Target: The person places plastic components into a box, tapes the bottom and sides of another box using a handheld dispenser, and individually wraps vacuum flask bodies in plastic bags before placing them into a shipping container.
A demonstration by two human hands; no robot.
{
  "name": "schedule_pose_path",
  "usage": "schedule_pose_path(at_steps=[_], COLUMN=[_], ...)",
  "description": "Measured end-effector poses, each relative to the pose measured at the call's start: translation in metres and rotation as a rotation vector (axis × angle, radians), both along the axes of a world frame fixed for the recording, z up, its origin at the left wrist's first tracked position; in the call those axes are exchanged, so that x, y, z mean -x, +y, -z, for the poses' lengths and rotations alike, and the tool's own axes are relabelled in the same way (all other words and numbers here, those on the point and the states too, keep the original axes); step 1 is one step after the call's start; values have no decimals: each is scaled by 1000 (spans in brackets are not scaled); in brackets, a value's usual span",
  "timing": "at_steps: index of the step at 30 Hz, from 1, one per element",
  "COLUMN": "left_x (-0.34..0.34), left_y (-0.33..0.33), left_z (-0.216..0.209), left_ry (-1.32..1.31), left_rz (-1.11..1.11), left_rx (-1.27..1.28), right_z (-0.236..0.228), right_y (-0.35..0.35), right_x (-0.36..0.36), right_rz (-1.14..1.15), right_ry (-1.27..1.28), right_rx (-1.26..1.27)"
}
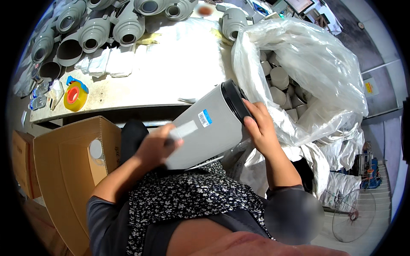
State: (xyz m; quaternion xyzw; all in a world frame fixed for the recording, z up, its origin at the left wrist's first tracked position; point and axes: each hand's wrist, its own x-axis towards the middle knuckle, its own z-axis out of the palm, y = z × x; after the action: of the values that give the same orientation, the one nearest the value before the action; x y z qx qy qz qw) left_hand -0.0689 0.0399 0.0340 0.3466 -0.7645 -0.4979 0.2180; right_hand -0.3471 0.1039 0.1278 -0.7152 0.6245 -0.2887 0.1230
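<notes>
A tapered grey plastic bin (222,136) with a black rim (234,99) lies tilted across my lap, its black end up and to the right. My right hand (261,128) grips the black rim, thumb on the near side. My left hand (158,147) is at the bin's lower left end, its fingers smeared by motion over the grey side. Beside those fingers runs a pale strip (187,129) on the bin; I cannot tell whether it is tape or a label. A small blue and white sticker (205,118) sits nearer the rim.
Several grey plastic housings (94,34) crowd the back left of the white table (171,91). A yellow tape roll (76,97) stands at its left. Left of me is an open cardboard box (64,149); at right, a clear plastic bag (307,51) holds grey parts (279,78). A fan (353,215) stands lower right.
</notes>
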Motion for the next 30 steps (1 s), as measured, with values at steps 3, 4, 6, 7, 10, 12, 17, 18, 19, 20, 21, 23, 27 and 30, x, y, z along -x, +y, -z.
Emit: schedule_pose_path(at_steps=[3, 4, 6, 7, 10, 12, 17, 18, 19, 20, 21, 23, 27, 30], left_x=[-1, -2, -3, -3, 2, 2, -4, -7, -8, -9, -10, -1, 5, 6], left_y=[22, 22, 17, 16, 19, 25, 28, 28, 25, 22, 20, 15, 20, 16], left_z=[4, 0, -6, -7, -9, -5, -5, -1, -1, 2, 3, 1, 6, 9], left_ry=[20, 33, 47, 50, 38, 12, -35, 4, 21, 36, 53, 39, -100, 4], left_rz=[17, 23, -34, -36, -4, 13, 13, -3, -6, -11, -11, 30, -3, -42], left_rx=[79, -5, -90, -71, 8, 107, 152, 172, 161, 142, 125, 50, 331, 229], right_z=[-6, -14, -22, -28, -59, -69, 4, 5, -4, -29, -50, -71, -18, -10], right_y=[-15, -17, -33, -43, -85, -115, -96, -102, -111, -115, -116, -121, -82, -93], right_x=[-2, -6, 3, 12, 63, 71, 9, 20, 32, 39, 43, 56, -13, 11], right_rz=[16, 27, -90, -147, -191, -233, -368, -353, -364, -302, -184, -379, -443, -181], right_ry=[10, 24, 13, 8, -245, -395, -273, -273, -298, -345, -398, -420, -615, -398], right_rx=[-90, -137, -156, -168, 81, 172, -183, -147, -84, -81, 31, 295, -277, -290])
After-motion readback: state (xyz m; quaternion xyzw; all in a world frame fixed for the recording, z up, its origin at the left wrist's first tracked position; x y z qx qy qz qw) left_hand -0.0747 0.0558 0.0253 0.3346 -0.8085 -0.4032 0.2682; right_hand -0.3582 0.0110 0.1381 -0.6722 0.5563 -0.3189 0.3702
